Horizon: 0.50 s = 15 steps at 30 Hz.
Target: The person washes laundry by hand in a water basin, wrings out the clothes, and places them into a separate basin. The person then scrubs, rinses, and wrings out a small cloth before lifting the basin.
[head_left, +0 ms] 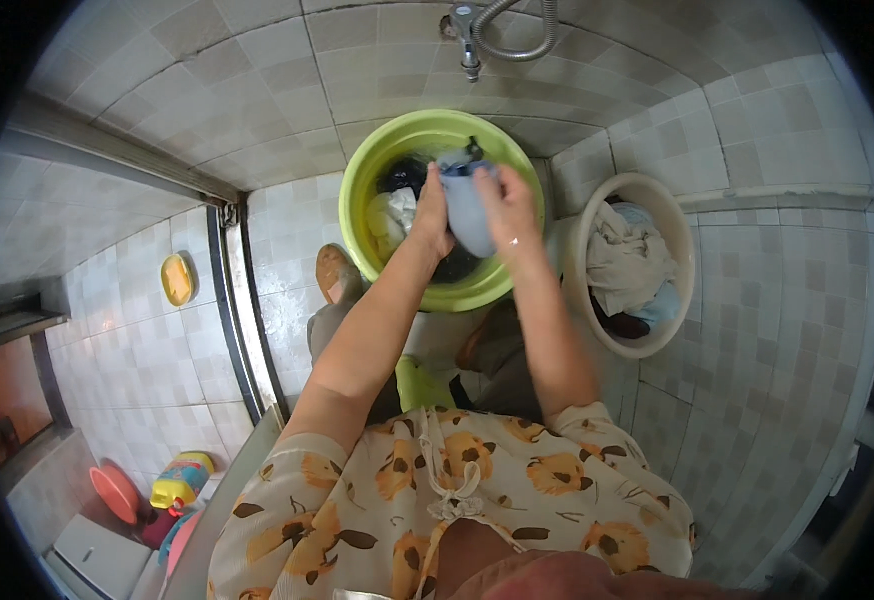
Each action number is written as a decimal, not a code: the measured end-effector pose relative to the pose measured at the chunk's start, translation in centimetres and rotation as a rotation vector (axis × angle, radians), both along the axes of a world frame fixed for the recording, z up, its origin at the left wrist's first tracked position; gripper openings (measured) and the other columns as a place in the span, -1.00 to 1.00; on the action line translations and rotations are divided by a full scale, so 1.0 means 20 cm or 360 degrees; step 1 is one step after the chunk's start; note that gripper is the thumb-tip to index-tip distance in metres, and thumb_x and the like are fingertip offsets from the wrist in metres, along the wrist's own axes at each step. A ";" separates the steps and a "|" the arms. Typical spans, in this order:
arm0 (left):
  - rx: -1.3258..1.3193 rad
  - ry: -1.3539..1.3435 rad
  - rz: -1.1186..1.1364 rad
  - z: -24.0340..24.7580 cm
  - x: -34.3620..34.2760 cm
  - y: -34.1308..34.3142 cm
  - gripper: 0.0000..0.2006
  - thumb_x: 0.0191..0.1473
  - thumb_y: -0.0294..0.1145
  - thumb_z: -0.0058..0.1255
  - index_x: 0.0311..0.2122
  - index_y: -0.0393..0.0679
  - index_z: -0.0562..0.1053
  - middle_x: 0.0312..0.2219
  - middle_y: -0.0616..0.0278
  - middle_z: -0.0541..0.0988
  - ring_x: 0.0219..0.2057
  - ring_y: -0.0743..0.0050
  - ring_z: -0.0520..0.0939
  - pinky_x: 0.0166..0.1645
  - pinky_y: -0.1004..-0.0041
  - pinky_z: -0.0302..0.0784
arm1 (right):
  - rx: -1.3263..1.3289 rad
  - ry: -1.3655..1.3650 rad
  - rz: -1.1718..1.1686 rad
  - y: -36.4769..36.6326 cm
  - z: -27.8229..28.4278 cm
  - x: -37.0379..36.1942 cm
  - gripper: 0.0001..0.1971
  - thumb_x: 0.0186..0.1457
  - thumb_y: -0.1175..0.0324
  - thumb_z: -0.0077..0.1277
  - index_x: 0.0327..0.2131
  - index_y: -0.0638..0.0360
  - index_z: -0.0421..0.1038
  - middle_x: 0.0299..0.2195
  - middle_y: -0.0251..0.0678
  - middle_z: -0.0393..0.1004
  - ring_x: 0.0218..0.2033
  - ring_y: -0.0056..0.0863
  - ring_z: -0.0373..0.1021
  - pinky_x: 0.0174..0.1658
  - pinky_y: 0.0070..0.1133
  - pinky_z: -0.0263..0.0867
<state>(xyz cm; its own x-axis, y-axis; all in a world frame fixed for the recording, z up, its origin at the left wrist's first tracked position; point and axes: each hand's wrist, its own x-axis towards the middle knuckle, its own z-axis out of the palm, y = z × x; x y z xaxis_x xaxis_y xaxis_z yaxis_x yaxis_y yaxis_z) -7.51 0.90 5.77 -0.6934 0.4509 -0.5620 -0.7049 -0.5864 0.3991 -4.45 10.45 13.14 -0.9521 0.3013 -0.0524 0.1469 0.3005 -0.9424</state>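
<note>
A pale blue garment is held over a lime green basin on the tiled floor. My left hand grips its left side and my right hand grips its right side, the cloth bunched between them. Inside the basin lie dark clothes and a pale yellowish-white cloth in water. My forearms reach forward from a cream top with orange flowers.
A beige basin with white and blue laundry stands to the right. A tap with a metal hose is on the wall above. A sandal lies left of the green basin. Coloured containers sit at lower left past a door frame.
</note>
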 end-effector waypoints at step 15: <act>-0.2087 0.1413 -0.1445 0.16 0.14 0.00 -0.49 0.05 -0.21 -0.13 0.08 -0.26 0.19 -0.22 -0.19 0.49 -0.15 -0.04 0.50 -0.06 0.18 0.40 | 0.0256 -0.0545 0.0234 0.30 -1.29 -0.11 -0.63 0.06 0.16 -0.15 -0.17 0.23 0.36 -0.18 0.09 0.39 -0.11 -0.04 0.33 -0.05 -0.24 0.21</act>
